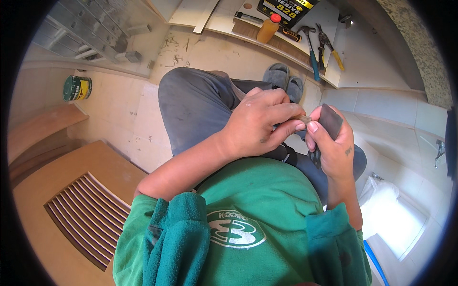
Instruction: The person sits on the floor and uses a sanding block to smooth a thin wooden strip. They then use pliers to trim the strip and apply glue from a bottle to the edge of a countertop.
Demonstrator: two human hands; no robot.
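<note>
In the head view, a small, pale brown, rough-looking sliver [303, 117] is held up over the person's lap, just beyond the grey-trousered knees. It is short and narrow and lies roughly sideways between the two hands, its right end near the right thumb.

The left hand [260, 119] comes across from the lower left, back of the hand upward, its fingers curled. Its thumb and forefinger are pinched on the sliver, with hardly any gap between them. The right hand [338, 150] is curled close beside it, thumb and fingertips nearly together at the sliver's right end. It also grips a dark grey-brown flat blade-like piece [330, 121], which stands up tilted past the fingers. Below the thumb, a black handle-like part [315, 157] juts out of the same grip.

The right fingers cover the place where blade and black part would meet, so whether they are one tool cannot be told. Much of the sliver is hidden by fingertips, and its material is hard to make out. The left hand's remaining fingers are folded partly out of sight. Beyond the knees, a black and yellow can [286, 12] is cut off by the upper edge, and the grey fuzzy slippers [277, 75] are partly covered. At the lower right, glare washes out a white surface [398, 221].
</note>
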